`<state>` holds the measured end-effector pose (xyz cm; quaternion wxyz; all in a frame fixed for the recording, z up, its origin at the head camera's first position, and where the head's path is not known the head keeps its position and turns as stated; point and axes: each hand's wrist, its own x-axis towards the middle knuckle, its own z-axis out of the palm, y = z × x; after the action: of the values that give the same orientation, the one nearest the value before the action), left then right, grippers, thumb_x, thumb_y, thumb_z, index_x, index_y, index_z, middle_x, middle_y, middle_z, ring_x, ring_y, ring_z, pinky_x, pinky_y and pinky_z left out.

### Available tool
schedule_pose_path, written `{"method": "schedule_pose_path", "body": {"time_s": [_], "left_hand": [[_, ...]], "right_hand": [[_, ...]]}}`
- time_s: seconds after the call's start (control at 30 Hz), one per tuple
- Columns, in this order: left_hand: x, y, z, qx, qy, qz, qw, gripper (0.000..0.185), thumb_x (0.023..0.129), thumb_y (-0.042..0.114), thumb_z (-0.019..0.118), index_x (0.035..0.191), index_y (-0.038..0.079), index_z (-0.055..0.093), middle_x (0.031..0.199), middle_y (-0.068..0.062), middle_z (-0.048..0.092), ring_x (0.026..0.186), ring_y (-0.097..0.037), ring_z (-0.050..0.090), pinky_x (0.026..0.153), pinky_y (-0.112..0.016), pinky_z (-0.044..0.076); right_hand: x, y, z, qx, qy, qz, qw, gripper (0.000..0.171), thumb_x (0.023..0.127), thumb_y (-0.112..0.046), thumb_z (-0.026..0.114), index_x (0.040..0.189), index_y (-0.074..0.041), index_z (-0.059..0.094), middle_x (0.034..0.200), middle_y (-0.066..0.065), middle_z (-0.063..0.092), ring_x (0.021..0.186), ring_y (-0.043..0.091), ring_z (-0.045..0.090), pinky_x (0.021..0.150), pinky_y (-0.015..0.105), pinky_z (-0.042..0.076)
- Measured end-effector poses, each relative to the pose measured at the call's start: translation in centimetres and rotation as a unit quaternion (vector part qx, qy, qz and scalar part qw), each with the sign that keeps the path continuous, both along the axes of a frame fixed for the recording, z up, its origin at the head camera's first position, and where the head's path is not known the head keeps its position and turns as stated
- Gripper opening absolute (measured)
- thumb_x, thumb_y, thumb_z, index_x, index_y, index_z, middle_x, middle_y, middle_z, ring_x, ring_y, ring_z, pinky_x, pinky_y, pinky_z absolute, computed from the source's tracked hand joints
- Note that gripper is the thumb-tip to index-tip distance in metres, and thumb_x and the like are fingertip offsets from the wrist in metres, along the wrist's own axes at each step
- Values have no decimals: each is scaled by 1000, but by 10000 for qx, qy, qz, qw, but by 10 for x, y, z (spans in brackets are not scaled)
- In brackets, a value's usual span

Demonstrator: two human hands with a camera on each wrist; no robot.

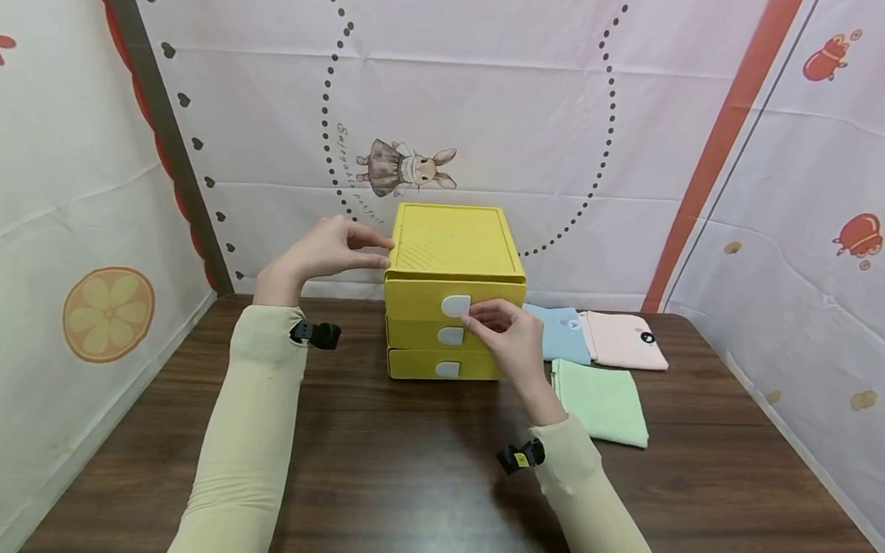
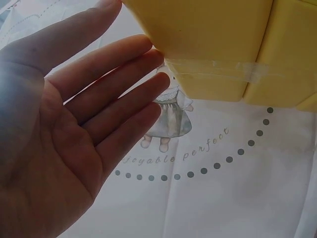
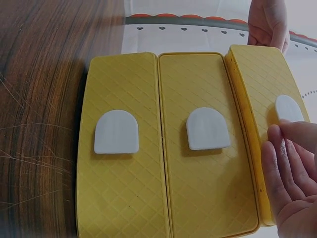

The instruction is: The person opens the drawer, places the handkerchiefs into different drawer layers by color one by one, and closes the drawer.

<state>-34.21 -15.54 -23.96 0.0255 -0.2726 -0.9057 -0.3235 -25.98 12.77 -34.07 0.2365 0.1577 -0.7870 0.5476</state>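
Both hands were at the yellow drawer box, which stood on the dark wooden worktop toward its far edge, in front of the printed backdrop. Left hand lay against the box's upper left corner with its fingers held straight and slightly spread, the tips touching the yellow side wall; nothing was gripped. Right hand was at the front of the top drawer, which stood a little forward of the two below it. Its fingertips were bunched together right at the white tab handle of that drawer, touching its right edge; whether they actually pinched the tab could not be told. Middle drawer and bottom drawer sat flush, each with its own white tab.

Just right of the box lay three folded cloths: a blue one nearest the box, a pink one beside it further right, and a green one nearer the person. Both forearms wore pale yellow sleeves.
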Motion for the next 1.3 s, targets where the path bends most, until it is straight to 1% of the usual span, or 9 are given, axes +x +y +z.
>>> {"method": "schedule_pose_path", "body": {"time_s": [0.2, 0.33, 0.47, 0.73, 0.8, 0.9, 1.0, 1.07, 1.3], "left_hand": [[1, 0, 1, 21, -20, -15, 10000, 40, 81, 41, 74, 114, 20, 70, 116, -1, 69, 107, -16, 62, 92, -39, 49], [1, 0, 1, -1, -21, -20, 10000, 39, 81, 40, 74, 115, 20, 70, 117, -1, 68, 109, -17, 62, 93, -40, 49], [0, 0, 1, -13, -16, -29, 10000, 39, 82, 39, 73, 115, 20, 70, 117, -2, 68, 108, -17, 62, 93, -40, 49], [0, 1, 1, -39, 3, -22, 10000, 39, 82, 40, 73, 115, 20, 70, 116, -2, 68, 108, -17, 62, 92, -41, 49], [0, 1, 1, -42, -8, -23, 10000, 40, 81, 40, 73, 115, 20, 70, 117, -2, 68, 108, -18, 62, 92, -41, 49], [0, 1, 2, -47, -35, -10, 10000, 39, 81, 41, 73, 115, 21, 70, 117, 0, 68, 108, -16, 62, 92, -40, 49], [1, 1, 2, -48, -54, -24, 10000, 40, 81, 41, 73, 116, 20, 69, 118, -1, 68, 109, -17, 62, 93, -41, 49], [1, 1, 2, -48, -57, -35, 10000, 41, 82, 40, 73, 116, 20, 69, 118, -2, 68, 110, -19, 61, 93, -41, 48], [0, 0, 0, -68, -14, -39, 10000, 40, 81, 42, 73, 116, 21, 70, 118, -1, 68, 109, -17, 61, 93, -41, 49]], "right_hand": [[24, -5, 21, 75, -33, 83, 9999, 18, 80, -7, 75, 93, 5, 71, 87, 20, 72, 79, 32, 69, 69, 26, 55], [30, -5, 25, 107, -63, 85, 9999, 17, 81, -6, 75, 93, 5, 71, 88, 20, 72, 79, 33, 69, 69, 27, 55], [32, -5, 26, 117, -78, 65, 9999, 17, 80, -6, 75, 92, 6, 71, 86, 20, 72, 77, 33, 69, 67, 27, 55], [37, -4, 26, 103, -158, 63, 9998, 18, 80, -7, 75, 92, 5, 71, 86, 19, 72, 76, 32, 70, 67, 23, 55], [39, -4, 26, 125, -184, 43, 9997, 17, 80, -7, 75, 92, 5, 71, 86, 19, 72, 76, 32, 70, 67, 25, 55], [42, -4, 26, 152, -192, 57, 9997, 16, 80, -6, 75, 91, 5, 71, 86, 19, 72, 76, 32, 69, 68, 30, 56], [44, -4, 26, 179, -189, 82, 9996, 16, 81, -6, 75, 91, 5, 71, 86, 19, 72, 76, 32, 69, 69, 35, 57], [45, -4, 26, 188, -199, 89, 9996, 16, 81, -7, 75, 91, 5, 71, 86, 18, 72, 76, 31, 69, 69, 36, 57], [49, -4, 25, 170, -149, 104, 9997, 16, 80, -5, 75, 90, 5, 71, 85, 18, 72, 75, 31, 69, 68, 31, 56]]}}
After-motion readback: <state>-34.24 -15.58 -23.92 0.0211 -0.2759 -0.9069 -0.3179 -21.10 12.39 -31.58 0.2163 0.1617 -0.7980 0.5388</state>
